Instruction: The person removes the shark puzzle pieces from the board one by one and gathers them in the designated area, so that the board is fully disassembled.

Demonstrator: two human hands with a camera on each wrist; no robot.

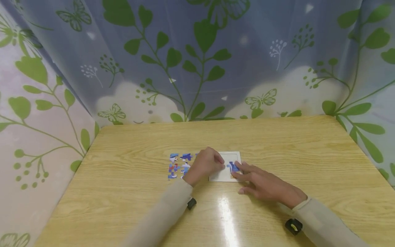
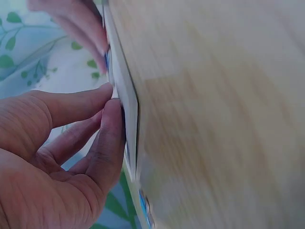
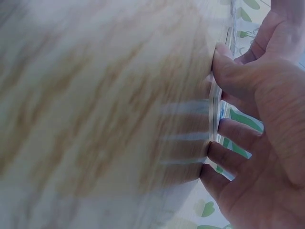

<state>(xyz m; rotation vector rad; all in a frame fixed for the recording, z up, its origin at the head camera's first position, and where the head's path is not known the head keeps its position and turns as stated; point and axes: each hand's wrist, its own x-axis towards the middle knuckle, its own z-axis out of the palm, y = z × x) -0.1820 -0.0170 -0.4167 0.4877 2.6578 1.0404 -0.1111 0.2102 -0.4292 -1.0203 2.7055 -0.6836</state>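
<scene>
A white puzzle tray [image 1: 224, 175] lies on the wooden table, with joined blue puzzle pieces [image 1: 233, 166] at its right side. Over the middle of the tray, my left hand [image 1: 205, 165] pinches a small puzzle piece between thumb and fingertips; the fingers hide most of it, and only a thin edge shows in the left wrist view. My right hand [image 1: 262, 181] rests at the tray's right side with fingers extended, fingertips on the joined pieces and the tray's edge. In the right wrist view, the spread fingers [image 3: 228, 157] reach down to the table.
Several loose puzzle pieces [image 1: 174, 167] in blue, white and red lie in rows left of the tray, partly behind the left hand. The wooden table [image 1: 129, 192] runs back to a leaf-patterned curtain [image 1: 191, 79].
</scene>
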